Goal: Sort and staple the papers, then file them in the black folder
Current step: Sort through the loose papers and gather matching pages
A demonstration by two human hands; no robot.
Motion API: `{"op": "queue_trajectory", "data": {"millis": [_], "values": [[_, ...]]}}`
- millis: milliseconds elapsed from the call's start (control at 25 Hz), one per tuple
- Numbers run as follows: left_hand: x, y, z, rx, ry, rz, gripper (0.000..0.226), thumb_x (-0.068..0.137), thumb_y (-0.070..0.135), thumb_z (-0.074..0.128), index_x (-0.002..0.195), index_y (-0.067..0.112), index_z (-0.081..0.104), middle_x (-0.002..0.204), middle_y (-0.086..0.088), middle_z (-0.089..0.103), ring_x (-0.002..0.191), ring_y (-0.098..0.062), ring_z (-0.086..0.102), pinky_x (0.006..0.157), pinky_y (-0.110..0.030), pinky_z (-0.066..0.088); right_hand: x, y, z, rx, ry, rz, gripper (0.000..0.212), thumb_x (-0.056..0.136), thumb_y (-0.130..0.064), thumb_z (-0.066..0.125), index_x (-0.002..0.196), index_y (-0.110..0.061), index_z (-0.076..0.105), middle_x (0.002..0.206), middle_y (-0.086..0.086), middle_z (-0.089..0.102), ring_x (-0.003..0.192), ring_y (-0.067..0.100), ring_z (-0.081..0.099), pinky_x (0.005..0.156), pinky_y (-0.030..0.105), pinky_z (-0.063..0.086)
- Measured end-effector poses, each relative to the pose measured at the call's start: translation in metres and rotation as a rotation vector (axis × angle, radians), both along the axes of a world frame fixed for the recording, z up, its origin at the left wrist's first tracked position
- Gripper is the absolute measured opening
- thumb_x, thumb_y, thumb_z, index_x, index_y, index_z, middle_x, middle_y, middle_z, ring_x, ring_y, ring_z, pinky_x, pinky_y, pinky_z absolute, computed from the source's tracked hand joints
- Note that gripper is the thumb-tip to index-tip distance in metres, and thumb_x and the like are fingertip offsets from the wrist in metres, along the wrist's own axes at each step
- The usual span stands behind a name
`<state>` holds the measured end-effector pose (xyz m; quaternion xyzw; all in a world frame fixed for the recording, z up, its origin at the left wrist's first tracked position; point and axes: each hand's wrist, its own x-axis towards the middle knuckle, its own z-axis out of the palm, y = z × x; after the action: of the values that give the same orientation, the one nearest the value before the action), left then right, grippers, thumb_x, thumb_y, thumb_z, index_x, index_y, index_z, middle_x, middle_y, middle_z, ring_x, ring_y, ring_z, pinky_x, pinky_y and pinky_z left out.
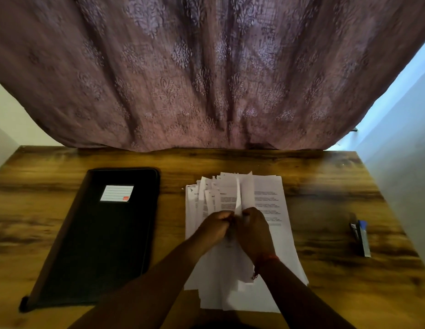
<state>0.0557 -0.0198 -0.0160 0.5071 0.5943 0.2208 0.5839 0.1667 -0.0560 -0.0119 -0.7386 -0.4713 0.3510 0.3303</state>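
Note:
A loose pile of white printed papers (268, 200) is spread over the middle of the wooden desk. My left hand (216, 225) and my right hand (253, 227) meet above the pile and together pinch a sheet (241, 193) that stands up from it, curved and edge-on to me. A black folder (100, 236) with a white label lies closed on the left of the desk, apart from the papers. A stapler (360, 235) with a blue top lies at the right, away from both hands.
A wooden desk (325, 186) carries everything. A purple patterned curtain (206, 74) hangs behind its far edge. A pale wall (401, 143) runs close along the desk's right side. My right wrist wears a red thread bracelet (266, 260).

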Motion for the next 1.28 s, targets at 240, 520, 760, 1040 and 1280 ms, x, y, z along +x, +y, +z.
{"op": "queue_trajectory", "data": {"millis": [240,520,760,1040,1280], "values": [[0.000,-0.008,-0.014,0.217,0.133,-0.187,0.034,0.098,0.010,0.055,0.129,0.023,0.059,0.135,0.000,0.059,0.129,-0.019,0.052,0.111,-0.033,0.040,0.001,0.006,0.007,0.013,0.099,-0.043,0.027,0.093,-0.013,0.061,0.114,-0.025,0.051,0.116,-0.002,0.061,0.113,0.023,0.060,0.095,0.041,0.050],[-0.009,0.000,-0.018,0.220,0.276,0.078,0.033,0.096,0.020,0.062,0.128,0.021,0.056,0.134,-0.001,0.061,0.125,-0.023,0.057,0.101,-0.040,0.048,0.003,-0.004,0.004,0.061,-0.174,0.123,0.071,0.096,-0.014,0.054,0.154,-0.031,0.017,0.133,0.005,0.048,0.119,0.022,0.053,0.098,0.045,0.049],[-0.010,0.003,-0.021,0.150,0.375,0.024,0.028,0.098,0.022,0.059,0.125,0.017,0.060,0.135,-0.004,0.060,0.128,-0.025,0.054,0.107,-0.039,0.044,0.001,-0.002,-0.005,-0.044,-0.305,0.177,0.037,0.098,-0.016,0.052,0.134,-0.019,0.049,0.135,0.004,0.052,0.127,0.024,0.052,0.105,0.039,0.045],[-0.001,0.005,-0.017,0.225,0.448,0.029,0.031,0.097,0.035,0.058,0.125,0.021,0.061,0.131,-0.001,0.063,0.124,-0.025,0.057,0.106,-0.038,0.042,-0.003,0.011,-0.001,-0.051,-0.097,0.084,0.031,0.095,-0.037,0.058,0.118,-0.016,0.056,0.124,0.002,0.058,0.120,0.022,0.055,0.102,0.035,0.045],[-0.007,0.004,-0.029,0.467,0.682,-0.033,0.054,0.088,0.028,0.070,0.134,0.015,0.044,0.134,-0.008,0.049,0.125,-0.027,0.051,0.095,-0.038,0.055,-0.001,0.008,-0.008,-0.060,-0.147,0.122,0.033,0.093,-0.021,0.061,0.124,-0.014,0.053,0.131,0.005,0.055,0.126,0.026,0.051,0.105,0.039,0.043]]}}
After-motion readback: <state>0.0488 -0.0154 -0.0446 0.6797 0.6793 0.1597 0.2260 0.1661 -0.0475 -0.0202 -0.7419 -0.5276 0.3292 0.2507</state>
